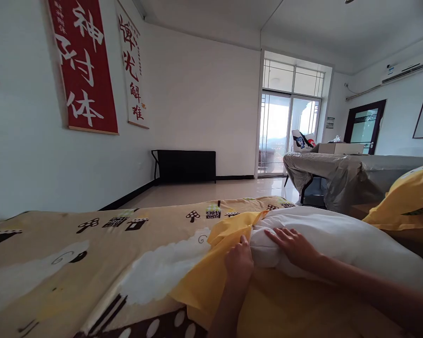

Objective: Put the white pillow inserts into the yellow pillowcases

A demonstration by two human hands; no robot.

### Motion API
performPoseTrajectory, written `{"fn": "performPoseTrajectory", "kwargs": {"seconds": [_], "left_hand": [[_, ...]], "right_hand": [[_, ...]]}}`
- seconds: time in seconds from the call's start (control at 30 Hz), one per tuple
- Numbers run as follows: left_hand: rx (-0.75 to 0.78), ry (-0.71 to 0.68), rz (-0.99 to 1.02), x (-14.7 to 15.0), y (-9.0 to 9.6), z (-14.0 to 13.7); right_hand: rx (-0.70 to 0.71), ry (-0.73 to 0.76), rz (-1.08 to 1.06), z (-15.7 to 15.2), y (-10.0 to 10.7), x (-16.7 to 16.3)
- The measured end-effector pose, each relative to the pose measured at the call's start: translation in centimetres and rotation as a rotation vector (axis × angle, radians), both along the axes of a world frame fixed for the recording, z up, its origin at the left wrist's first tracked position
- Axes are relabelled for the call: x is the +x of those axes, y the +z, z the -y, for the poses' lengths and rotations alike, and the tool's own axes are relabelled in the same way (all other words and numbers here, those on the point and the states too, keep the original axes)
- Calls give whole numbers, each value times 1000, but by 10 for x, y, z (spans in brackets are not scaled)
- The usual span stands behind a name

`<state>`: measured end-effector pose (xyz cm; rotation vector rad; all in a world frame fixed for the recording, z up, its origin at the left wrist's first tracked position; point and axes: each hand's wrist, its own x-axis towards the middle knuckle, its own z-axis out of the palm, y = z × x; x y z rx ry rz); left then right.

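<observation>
A white pillow (341,234) lies on the right, its near end at the mouth of a yellow pillowcase (207,272). My left hand (238,260) is closed on the pillowcase's edge beside the pillow's end. On top of the white pillow rests my right hand (294,246), its fingers stretched out and flat on the fabric. Part of the yellow cloth spreads under the pillow and under my forearms. Beneath everything is a beige blanket (105,253) printed with sheep, trees and houses.
Another yellow pillow (409,188) sits at the right edge. Behind it stands a table (338,164) under plastic sheeting, with a box (341,148) and a printed bag (303,141) on it. A black folded panel (186,166) leans by the far wall, left of glass doors (275,126).
</observation>
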<state>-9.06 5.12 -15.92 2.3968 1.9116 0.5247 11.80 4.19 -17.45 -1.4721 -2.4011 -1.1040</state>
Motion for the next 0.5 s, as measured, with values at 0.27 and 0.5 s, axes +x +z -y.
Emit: {"fn": "performPoseTrajectory", "kwargs": {"seconds": [0.27, 0.5], "left_hand": [[-25, -93, 121, 30, -3, 12], [20, -403, 765, 42, 4, 32]], "right_hand": [[-182, -271, -322, -42, 47, 0], [-302, -58, -527, -35, 65, -13]]}}
